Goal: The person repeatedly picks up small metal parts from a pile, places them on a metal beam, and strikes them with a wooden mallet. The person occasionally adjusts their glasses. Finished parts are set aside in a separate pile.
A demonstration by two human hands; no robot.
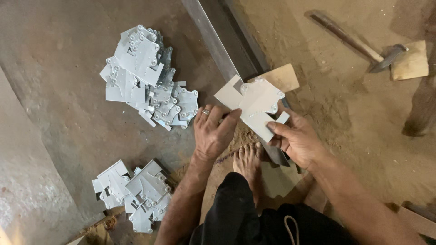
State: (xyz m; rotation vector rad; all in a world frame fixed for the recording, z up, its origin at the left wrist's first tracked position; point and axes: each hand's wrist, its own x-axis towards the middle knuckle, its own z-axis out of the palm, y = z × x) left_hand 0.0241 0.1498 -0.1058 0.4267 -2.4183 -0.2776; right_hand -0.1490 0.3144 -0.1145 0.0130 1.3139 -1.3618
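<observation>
Gripping one metal plate (255,106): left hand (212,131), right hand (297,138); two plate piles (147,81), one hammer (359,43).

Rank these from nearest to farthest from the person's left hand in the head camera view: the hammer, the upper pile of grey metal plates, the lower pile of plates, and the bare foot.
From the left hand:
1. Bare foot, just below and to the right.
2. Upper pile of grey metal plates, up and to the left.
3. Lower pile of plates, down and to the left, a little farther off.
4. Hammer, far at the upper right.
</observation>
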